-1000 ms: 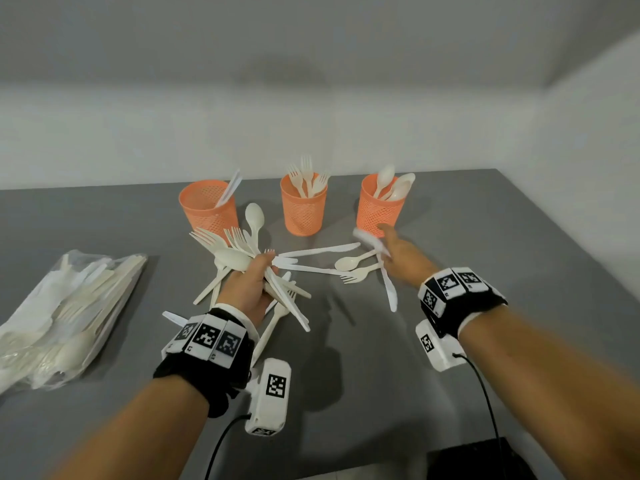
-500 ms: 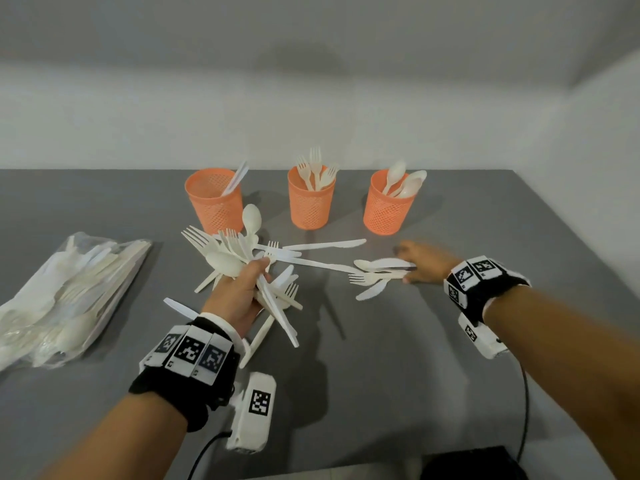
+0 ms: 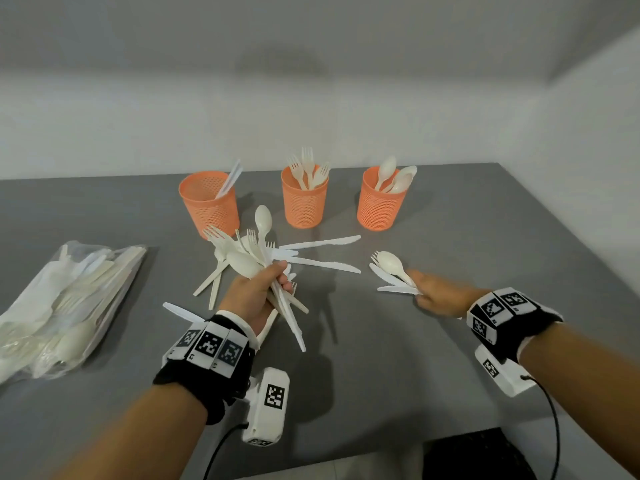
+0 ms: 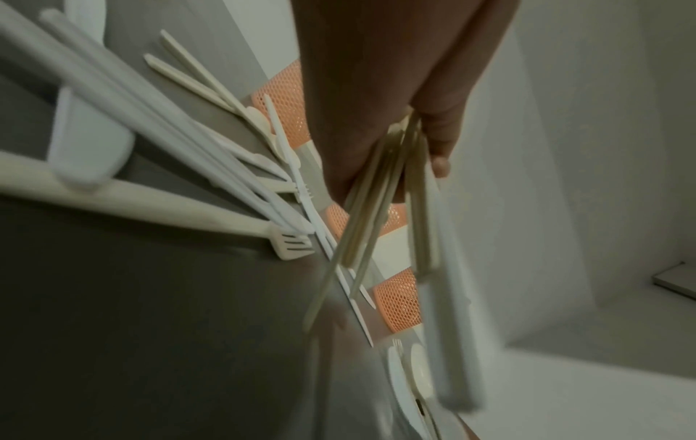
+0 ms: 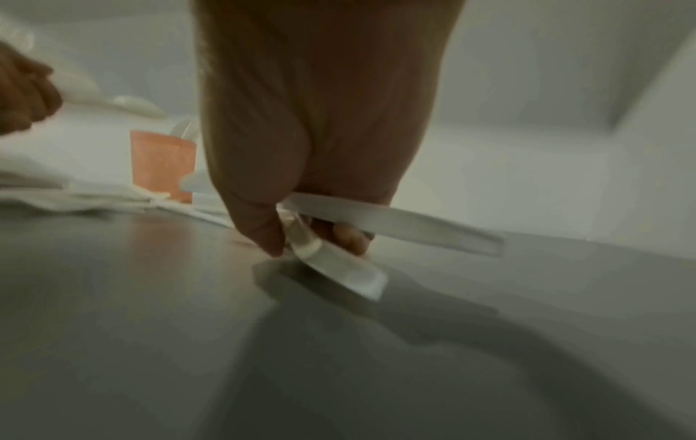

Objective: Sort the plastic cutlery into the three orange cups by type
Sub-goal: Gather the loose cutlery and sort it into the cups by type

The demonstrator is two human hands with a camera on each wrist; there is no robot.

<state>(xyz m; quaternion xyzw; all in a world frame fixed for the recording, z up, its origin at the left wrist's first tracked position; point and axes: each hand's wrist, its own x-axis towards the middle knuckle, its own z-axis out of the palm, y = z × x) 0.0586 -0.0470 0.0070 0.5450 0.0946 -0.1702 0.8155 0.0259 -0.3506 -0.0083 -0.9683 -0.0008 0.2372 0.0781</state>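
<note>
- The three orange mesh cups stand in a row at the far side of the grey table (image 3: 381, 375): the left cup (image 3: 209, 200) has one knife, the middle cup (image 3: 304, 199) has a few forks, the right cup (image 3: 380, 202) has a few spoons.
- The left hand (image 3: 254, 294) is closed around a big mixed bundle of cutlery (image 3: 256, 258), held above the table in front of the left cup.
- The right hand (image 3: 440, 296) pinches a small bunch (image 3: 391, 271) low at the table: a spoon, a fork and knives.
- Two knives (image 3: 322, 252) lie loose between the hands.
- A plastic bag (image 3: 65, 306) with more cutlery lies at the left.
- In my judgement the sorting is only at its beginning; most pieces are not yet in the cups.
</note>
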